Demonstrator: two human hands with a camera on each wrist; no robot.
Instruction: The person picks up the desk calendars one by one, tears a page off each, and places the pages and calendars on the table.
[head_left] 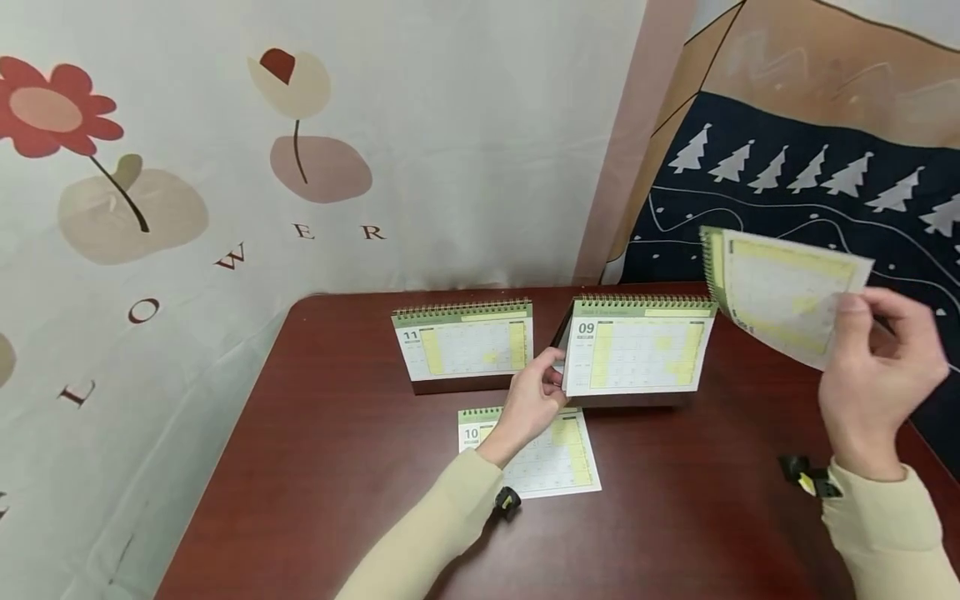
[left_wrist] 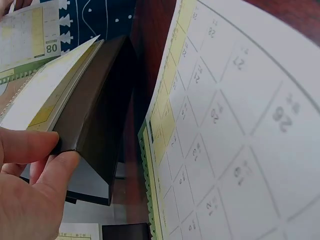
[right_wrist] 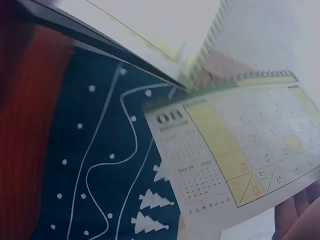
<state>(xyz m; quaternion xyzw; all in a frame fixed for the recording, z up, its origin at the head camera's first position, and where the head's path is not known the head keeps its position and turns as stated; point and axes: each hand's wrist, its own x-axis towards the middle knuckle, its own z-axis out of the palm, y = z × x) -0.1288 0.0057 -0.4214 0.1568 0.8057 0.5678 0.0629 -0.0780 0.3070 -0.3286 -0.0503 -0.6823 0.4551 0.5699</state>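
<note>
The loose calendar page (head_left: 787, 296) is held up at the far right, pinched in the right hand (head_left: 873, 383) – torn free, it seems. The left hand (head_left: 534, 398) clamps the standing 09 calendar (head_left: 637, 354) at mid-table. Next, I judge, setting the page flat beside the 10 sheet (head_left: 558, 462). Its month number is blurred from the right wrist

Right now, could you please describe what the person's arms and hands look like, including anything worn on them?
Both hands, the left hand and the right hand, are bare, with no gloves or rings visible. Each arm wears a long cream-beige sleeve reaching the wrist. A small black device with a yellow mark sits at each wrist: one by the left cuff, another by the right cuff. No cables are visible.
</note>
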